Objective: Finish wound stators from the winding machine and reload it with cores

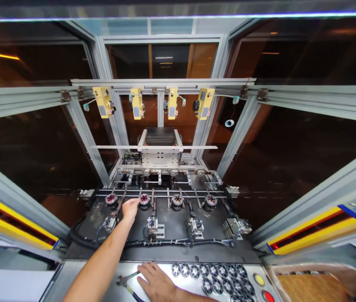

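Observation:
My left hand (130, 209) reaches over the black machine bed with its fingers closed. Its fingertips meet the rim of a round part (144, 199) with red lit spots, seated on the second fixture from the left; whatever they pinch is hidden. On the metal front panel (80, 274) lies my right hand (156, 282), palm down, fingers spread. Beside it, a pair of green-handled cutting pliers (123, 281) has one handle end reaching the fingers. Similar round parts sit on the other fixtures: far left (111, 199), third (177, 201) and far right (210, 201).
Several black ring parts (213, 270) stand in rows on the panel's right, near a yellow button (259, 279) and a red button (268, 296). Yellow sensor bars flank the opening, left (20, 224) and right (307, 230). Small clamps (196, 226) line the bed; yellow cameras (172, 103) hang above.

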{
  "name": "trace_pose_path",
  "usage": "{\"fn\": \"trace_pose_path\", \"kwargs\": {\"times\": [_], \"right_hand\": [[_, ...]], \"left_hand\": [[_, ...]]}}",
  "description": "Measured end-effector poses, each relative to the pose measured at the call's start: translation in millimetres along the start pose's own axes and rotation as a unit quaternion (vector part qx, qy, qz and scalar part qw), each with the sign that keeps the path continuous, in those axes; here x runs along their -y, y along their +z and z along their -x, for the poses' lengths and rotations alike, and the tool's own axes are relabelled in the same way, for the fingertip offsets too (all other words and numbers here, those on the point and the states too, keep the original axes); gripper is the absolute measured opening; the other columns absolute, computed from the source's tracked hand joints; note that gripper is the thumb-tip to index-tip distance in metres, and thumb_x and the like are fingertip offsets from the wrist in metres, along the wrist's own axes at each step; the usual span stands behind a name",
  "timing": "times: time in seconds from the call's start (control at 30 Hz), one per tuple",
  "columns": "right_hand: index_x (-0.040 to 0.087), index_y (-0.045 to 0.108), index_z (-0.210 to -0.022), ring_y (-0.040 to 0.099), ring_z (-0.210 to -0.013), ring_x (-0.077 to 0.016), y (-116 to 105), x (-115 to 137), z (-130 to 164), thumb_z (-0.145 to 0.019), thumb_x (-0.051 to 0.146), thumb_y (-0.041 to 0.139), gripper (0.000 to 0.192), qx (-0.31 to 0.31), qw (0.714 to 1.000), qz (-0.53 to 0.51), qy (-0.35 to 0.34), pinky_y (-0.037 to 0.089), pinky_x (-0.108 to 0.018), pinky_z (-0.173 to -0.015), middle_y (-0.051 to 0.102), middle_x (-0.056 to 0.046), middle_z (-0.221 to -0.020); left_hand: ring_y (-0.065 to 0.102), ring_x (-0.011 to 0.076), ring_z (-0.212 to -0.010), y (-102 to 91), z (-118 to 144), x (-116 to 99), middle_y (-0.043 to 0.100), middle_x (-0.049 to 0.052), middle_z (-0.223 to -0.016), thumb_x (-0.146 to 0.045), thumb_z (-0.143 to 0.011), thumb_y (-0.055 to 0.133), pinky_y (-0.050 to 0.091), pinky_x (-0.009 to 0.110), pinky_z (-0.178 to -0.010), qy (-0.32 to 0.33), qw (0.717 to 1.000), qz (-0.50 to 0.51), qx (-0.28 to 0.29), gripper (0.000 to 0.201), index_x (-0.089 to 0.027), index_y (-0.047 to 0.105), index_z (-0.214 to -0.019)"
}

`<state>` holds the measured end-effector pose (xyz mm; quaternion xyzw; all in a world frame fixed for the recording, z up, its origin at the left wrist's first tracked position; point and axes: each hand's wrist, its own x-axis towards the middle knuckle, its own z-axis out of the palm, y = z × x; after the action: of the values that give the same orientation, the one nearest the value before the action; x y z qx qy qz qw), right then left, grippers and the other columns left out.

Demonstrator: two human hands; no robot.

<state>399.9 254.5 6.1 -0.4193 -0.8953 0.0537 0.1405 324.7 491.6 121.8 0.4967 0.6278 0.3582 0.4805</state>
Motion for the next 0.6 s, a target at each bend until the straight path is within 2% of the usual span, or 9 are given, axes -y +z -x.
{"fn": "trace_pose_path", "kwargs": {"times": [0.3,0.47,0.53,0.6], "right_hand": [[0.012,0.047,-0.135,0.049,-0.131,-0.0359,-6,6,-3,-0.088,0.047,0.062,0.061,0.051,0.997,-0.043,0.024,0.044,-0.052,-0.105,0.047,-0.025,-0.145],[0.011,0.059,-0.121,0.058,-0.116,-0.0397,-11,14,-12,-0.076,0.041,0.073,0.055,0.096,0.987,-0.109,0.063,0.048,-0.057,-0.097,0.059,-0.026,-0.128],[0.008,0.06,-0.12,0.06,-0.111,-0.0418,-16,16,-16,-0.073,0.034,0.074,0.055,0.108,0.979,-0.153,0.083,0.047,-0.059,-0.096,0.062,-0.027,-0.121],[0.007,0.059,-0.122,0.059,-0.109,-0.0429,-26,19,-21,-0.069,0.029,0.073,0.06,0.108,0.966,-0.209,0.11,0.047,-0.06,-0.094,0.063,-0.027,-0.117]], "left_hand": [[0.066,0.0196,-0.092,-0.2,37,28,0.065,0.008,-0.114,-0.034,-0.092,0.06,0.058,0.039,-0.077,-0.09,0.993,0.019,0.078,0.031,-0.016,0.06,-0.117],[0.067,0.0183,-0.088,2.8,49,21,0.067,0.007,-0.109,-0.033,-0.092,0.06,0.058,0.037,-0.074,-0.104,0.982,0.007,0.156,0.029,-0.015,0.061,-0.115],[0.067,0.017,-0.084,-10.0,63,18,0.068,0.006,-0.105,-0.034,-0.092,0.061,0.058,0.036,-0.071,-0.083,0.981,0.0,0.175,0.028,-0.015,0.062,-0.112],[0.067,0.016,-0.08,-40.7,86,23,0.069,0.006,-0.101,-0.036,-0.091,0.061,0.058,0.035,-0.069,-0.046,0.984,-0.005,0.174,0.028,-0.015,0.063,-0.109]]}}
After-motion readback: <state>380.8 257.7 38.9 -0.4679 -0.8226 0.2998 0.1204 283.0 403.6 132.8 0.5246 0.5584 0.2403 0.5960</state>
